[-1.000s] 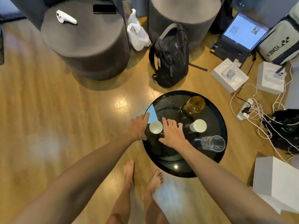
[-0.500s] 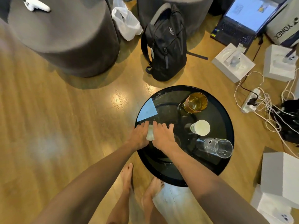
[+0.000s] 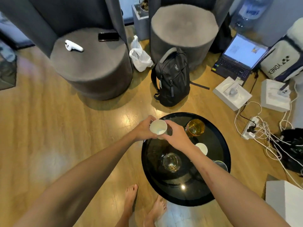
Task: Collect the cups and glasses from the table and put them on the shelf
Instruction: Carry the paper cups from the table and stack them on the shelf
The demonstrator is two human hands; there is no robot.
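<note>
A round black table (image 3: 218, 182) with a glossy top stands on a wood-plank floor (image 3: 49, 128). Beyond it are two grey cylindrical stools: the left stool (image 3: 91, 68) carries a white controller (image 3: 73, 46) and a dark phone (image 3: 108, 36), the right stool (image 3: 183, 30) is bare on top. A white plastic bag (image 3: 139, 56) lies between the stools, and a black backpack (image 3: 172, 77) leans at the foot of the right one. To the right, an open laptop (image 3: 237, 58) sits on the floor beside white boxes, a power strip (image 3: 249, 128) and a tangle of white cables.

The person holds a white paper cup (image 3: 158, 128) above the far left edge of the table, lifted off its top, mouth towards the camera; nothing shows inside but a pale bottom. The left hand (image 3: 144, 130) curls its fingers round the cup's left side, and the right hand (image 3: 177, 135) wraps round its right side and base.

On the table, an amber glass (image 3: 196, 127) stands near the far edge with yellowish liquid in it. A second white cup (image 3: 202, 148) stands just beyond the right wrist, partly hidden. A clear glass (image 3: 172, 162) near the centre holds a trace of yellow at the bottom. Another clear glass (image 3: 221, 165) peeks out past the right forearm; its contents cannot be told
</note>
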